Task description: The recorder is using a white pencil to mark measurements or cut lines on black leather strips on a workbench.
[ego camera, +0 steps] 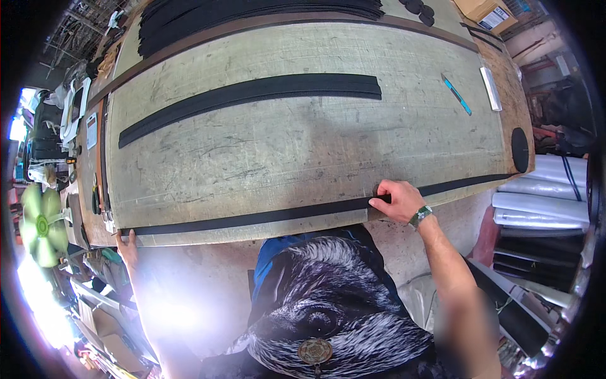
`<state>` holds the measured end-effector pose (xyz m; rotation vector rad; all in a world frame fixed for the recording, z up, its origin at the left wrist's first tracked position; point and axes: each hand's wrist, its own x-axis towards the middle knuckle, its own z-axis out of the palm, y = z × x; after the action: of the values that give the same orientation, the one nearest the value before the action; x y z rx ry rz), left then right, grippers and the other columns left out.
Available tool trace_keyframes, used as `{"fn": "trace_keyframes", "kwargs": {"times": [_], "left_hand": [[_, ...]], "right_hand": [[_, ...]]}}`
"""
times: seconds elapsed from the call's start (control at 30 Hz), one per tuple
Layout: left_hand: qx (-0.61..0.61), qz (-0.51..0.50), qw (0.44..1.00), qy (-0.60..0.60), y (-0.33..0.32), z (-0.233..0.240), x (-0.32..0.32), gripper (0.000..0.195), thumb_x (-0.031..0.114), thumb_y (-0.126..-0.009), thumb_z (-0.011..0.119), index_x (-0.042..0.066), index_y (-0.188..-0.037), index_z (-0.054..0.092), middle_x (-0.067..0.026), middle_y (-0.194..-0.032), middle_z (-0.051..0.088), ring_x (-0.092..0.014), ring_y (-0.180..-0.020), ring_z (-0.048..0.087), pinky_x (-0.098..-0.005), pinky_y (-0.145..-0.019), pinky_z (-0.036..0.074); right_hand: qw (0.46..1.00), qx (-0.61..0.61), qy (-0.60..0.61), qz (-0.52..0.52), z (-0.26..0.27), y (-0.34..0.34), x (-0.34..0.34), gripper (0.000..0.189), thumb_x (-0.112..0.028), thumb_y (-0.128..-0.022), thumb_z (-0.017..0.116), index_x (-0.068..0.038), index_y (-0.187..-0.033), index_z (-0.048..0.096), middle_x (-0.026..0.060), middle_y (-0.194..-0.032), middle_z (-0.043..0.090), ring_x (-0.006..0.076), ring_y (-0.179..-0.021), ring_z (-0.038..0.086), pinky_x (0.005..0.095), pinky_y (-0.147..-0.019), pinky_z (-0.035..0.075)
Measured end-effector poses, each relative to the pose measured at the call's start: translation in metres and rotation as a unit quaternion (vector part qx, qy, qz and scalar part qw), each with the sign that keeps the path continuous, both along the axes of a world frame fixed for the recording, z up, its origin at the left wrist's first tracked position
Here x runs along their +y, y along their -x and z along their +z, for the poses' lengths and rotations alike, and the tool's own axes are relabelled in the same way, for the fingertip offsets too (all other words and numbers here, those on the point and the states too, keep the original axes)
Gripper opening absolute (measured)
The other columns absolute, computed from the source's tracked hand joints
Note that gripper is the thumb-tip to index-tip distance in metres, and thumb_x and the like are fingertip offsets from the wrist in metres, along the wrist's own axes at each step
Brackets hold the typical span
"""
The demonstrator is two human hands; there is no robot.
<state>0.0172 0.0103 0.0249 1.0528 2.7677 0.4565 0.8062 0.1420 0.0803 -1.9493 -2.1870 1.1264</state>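
Note:
A long, narrow black strip (265, 216) runs along the front edge of the cutting table (227, 170). Toward its right part, my right hand (397, 201) pinches it between thumb and fingers, lifting it slightly there. My left hand (127, 247) is at the table's front left corner, its fingertips on the strip's left end. Past the right hand the strip continues to the table's right side. Farther back lies a flat bundle of black strips (255, 90), touched by neither hand.
A blue utility knife (457, 94) lies at the right, beside a white bar (491, 89). A black oval piece (520, 149) rests at the right edge. Behind a dark rail (284, 20) sits a large black strip stack (255, 16). A green fan (42, 226) spins at left.

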Motion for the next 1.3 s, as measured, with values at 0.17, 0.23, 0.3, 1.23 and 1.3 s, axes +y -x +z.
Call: {"fn": "trace_keyframes", "kwargs": {"times": [0.17,0.23,0.3,1.23,1.3], "left_hand": [[-0.014,-0.02,1.0,-0.012,0.008,-0.004,-0.003,0.066,0.036,-0.092,0.071,-0.003,-0.142,0.05,-0.0233,-0.14,0.056,-0.033,-0.131,0.052,-0.0401,-0.112,0.037],[-0.004,-0.023,1.0,-0.009,0.007,-0.003,-0.002,0.066,0.036,-0.092,0.071,-0.003,-0.142,0.051,-0.0232,-0.14,0.056,-0.033,-0.131,0.052,-0.0401,-0.112,0.037],[-0.002,-0.027,1.0,-0.008,0.006,-0.003,-0.001,0.066,0.036,-0.092,0.07,-0.003,-0.142,0.051,-0.0234,-0.14,0.056,-0.033,-0.131,0.052,-0.0402,-0.112,0.037],[0.095,-0.08,0.991,-0.049,-0.063,-0.002,0.018,0.051,0.032,-0.088,0.07,0.003,-0.128,0.059,-0.0231,-0.128,0.06,-0.039,-0.121,0.056,-0.0491,-0.103,0.045],[0.123,-0.054,0.987,-0.087,-0.066,-0.004,0.007,0.061,0.036,-0.089,0.069,0.002,-0.137,0.053,-0.0222,-0.146,0.047,-0.038,-0.14,0.038,-0.0477,-0.117,0.03]], "right_hand": [[0.999,-0.035,0.026,-0.005,0.004,0.005,0.003,0.031,-0.036,-0.081,0.076,-0.007,-0.085,0.066,0.0135,-0.08,0.07,0.0364,-0.078,0.067,0.046,-0.069,0.051],[0.999,-0.028,0.007,-0.018,0.001,0.005,0.001,0.032,-0.037,-0.08,0.076,-0.007,-0.083,0.066,0.0131,-0.079,0.07,0.0361,-0.078,0.067,0.0457,-0.069,0.051],[0.999,-0.043,0.012,-0.018,0.001,0.006,0.001,0.033,-0.038,-0.079,0.076,-0.007,-0.083,0.066,0.0132,-0.079,0.07,0.036,-0.078,0.067,0.0458,-0.069,0.051],[0.999,0.038,0.003,0.008,-0.035,-0.024,0.01,0.041,-0.024,-0.074,0.082,-0.007,-0.063,0.047,0.0011,-0.057,0.044,0.0137,-0.056,0.04,0.0339,-0.051,0.038],[0.996,0.077,0.015,-0.038,-0.047,-0.032,0.007,0.035,-0.011,-0.071,0.08,-0.006,-0.062,0.047,-0.0011,-0.057,0.05,0.0092,-0.054,0.045,0.0299,-0.049,0.039]]}}
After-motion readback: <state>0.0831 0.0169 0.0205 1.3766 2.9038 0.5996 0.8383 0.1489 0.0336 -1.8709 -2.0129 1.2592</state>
